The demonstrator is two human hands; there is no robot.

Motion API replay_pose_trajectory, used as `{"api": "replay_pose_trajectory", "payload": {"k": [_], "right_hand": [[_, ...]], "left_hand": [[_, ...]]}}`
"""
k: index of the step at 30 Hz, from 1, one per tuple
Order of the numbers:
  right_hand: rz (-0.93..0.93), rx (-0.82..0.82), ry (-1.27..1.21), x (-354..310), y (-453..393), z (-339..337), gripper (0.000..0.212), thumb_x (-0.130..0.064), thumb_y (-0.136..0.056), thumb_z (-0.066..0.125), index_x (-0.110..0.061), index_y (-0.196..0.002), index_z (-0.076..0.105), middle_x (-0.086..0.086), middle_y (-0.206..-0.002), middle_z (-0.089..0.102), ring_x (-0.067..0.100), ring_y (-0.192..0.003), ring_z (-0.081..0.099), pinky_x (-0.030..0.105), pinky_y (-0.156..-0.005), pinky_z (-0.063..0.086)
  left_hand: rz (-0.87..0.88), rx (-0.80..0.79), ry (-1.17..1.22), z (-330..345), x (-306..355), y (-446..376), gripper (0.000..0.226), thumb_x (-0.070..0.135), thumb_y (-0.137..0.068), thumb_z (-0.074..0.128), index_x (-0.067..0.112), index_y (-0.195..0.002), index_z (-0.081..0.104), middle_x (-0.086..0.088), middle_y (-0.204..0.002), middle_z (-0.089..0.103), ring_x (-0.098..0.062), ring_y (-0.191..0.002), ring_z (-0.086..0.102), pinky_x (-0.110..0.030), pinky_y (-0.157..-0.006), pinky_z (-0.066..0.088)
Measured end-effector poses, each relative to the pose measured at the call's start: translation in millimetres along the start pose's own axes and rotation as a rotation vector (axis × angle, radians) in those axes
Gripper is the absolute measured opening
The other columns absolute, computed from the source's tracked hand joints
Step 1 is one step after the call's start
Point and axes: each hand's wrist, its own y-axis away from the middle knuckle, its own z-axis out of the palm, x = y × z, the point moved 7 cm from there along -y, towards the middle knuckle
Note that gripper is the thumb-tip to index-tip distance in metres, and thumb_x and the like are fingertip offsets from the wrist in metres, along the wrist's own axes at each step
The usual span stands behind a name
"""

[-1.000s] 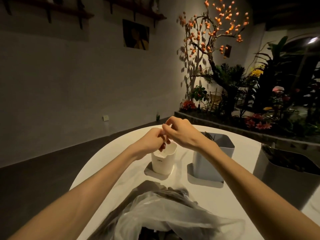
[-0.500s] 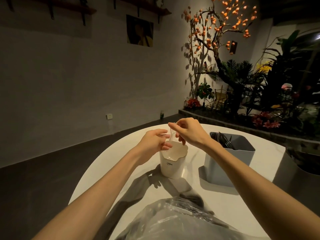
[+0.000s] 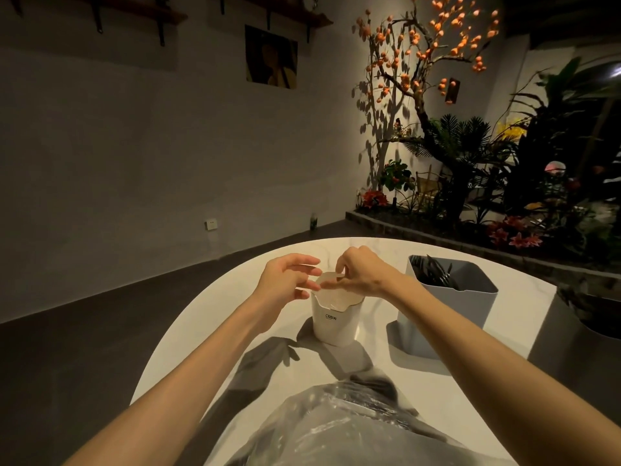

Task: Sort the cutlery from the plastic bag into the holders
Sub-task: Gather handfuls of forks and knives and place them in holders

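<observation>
A white holder [image 3: 336,319] marked CRBW stands mid-table. My left hand [image 3: 287,279] hovers just left of its rim with the fingers spread, holding nothing. My right hand [image 3: 364,274] is over the holder's mouth, fingertips curled together at the far rim. It seems to pinch a small clear cutlery piece, which is hard to make out. To the right stands a grey holder [image 3: 447,317] with dark cutlery [image 3: 433,274] in it. The clear plastic bag [image 3: 349,428] lies at the near edge, its contents dark and blurred.
The round white table [image 3: 208,327] drops off to dark floor on the left. A dark planter [image 3: 591,327] stands at the right edge beside the grey holder. Beyond the table's far side is a garden bed with plants [image 3: 470,183].
My hands have separated over the white holder: the left hand opened and drew back left, while the right hand dipped its fingertips to the holder's mouth. The camera has tilted up.
</observation>
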Motion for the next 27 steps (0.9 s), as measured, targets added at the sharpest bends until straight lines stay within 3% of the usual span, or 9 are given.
{"api": "replay_pose_trajectory", "payload": {"k": [8, 12, 17, 20, 22, 24, 27], "right_hand": [[-0.099, 0.152, -0.078, -36, 61, -84, 0.030, -0.036, -0.094, 0.069, -0.009, -0.105, 0.076, -0.004, -0.087, 0.067, 0.001, -0.067, 0.060, 0.014, -0.060, 0.045], [-0.143, 0.039, -0.102, -64, 131, -98, 0.027, -0.040, -0.095, 0.066, -0.015, -0.103, 0.074, -0.009, -0.074, 0.068, -0.001, -0.060, 0.062, 0.013, -0.055, 0.046], [-0.154, -0.174, -0.177, -85, 228, -71, 0.021, -0.034, -0.096, 0.067, -0.015, -0.097, 0.074, -0.002, -0.077, 0.073, 0.005, -0.063, 0.067, 0.017, -0.058, 0.052], [-0.153, -0.238, -0.157, -91, 263, -40, 0.017, -0.026, -0.096, 0.068, -0.011, -0.100, 0.074, 0.002, -0.090, 0.076, 0.012, -0.077, 0.073, 0.029, -0.073, 0.061], [-0.170, -0.255, -0.092, -93, 280, -15, 0.013, -0.018, -0.095, 0.069, -0.014, -0.106, 0.075, 0.001, -0.101, 0.076, 0.011, -0.089, 0.071, 0.031, -0.083, 0.061], [-0.158, -0.295, -0.062, -96, 292, 8, 0.019, -0.014, -0.094, 0.069, -0.020, -0.112, 0.074, -0.002, -0.111, 0.074, 0.011, -0.097, 0.069, 0.033, -0.091, 0.058], [-0.117, -0.307, 0.047, -96, 303, 21, 0.019, -0.022, -0.097, 0.066, -0.018, -0.114, 0.074, 0.001, -0.113, 0.073, 0.017, -0.098, 0.068, 0.033, -0.093, 0.057]], "left_hand": [[0.108, -0.057, -0.059, -13, 63, 56, 0.026, -0.003, -0.099, 0.052, 0.012, -0.112, 0.069, -0.011, -0.104, 0.072, -0.020, -0.080, 0.070, -0.026, -0.066, 0.055], [0.203, -0.189, -0.067, -9, 95, 114, 0.024, -0.006, -0.097, 0.053, 0.006, -0.109, 0.070, -0.013, -0.098, 0.074, -0.021, -0.078, 0.071, -0.027, -0.065, 0.054], [0.256, -0.414, -0.173, 14, 94, 197, 0.015, -0.002, -0.098, 0.057, 0.003, -0.103, 0.070, -0.015, -0.093, 0.075, -0.027, -0.083, 0.074, -0.032, -0.073, 0.059], [0.235, -0.582, -0.408, 36, 68, 237, 0.021, -0.001, -0.097, 0.052, 0.010, -0.101, 0.069, -0.009, -0.091, 0.076, -0.022, -0.083, 0.075, -0.032, -0.074, 0.061], [0.349, -0.615, -0.785, 46, 46, 254, 0.031, 0.005, -0.093, 0.052, 0.032, -0.089, 0.065, 0.008, -0.088, 0.071, -0.015, -0.080, 0.069, -0.030, -0.072, 0.059], [0.468, -0.526, -1.179, 51, 28, 257, 0.020, 0.015, -0.090, 0.057, 0.033, -0.087, 0.065, 0.010, -0.096, 0.066, -0.017, -0.089, 0.062, -0.034, -0.074, 0.055], [0.426, -0.421, -1.381, 42, 13, 253, 0.023, 0.017, -0.087, 0.064, 0.028, -0.108, 0.064, 0.000, -0.113, 0.063, -0.027, -0.102, 0.060, -0.038, -0.078, 0.052]]}}
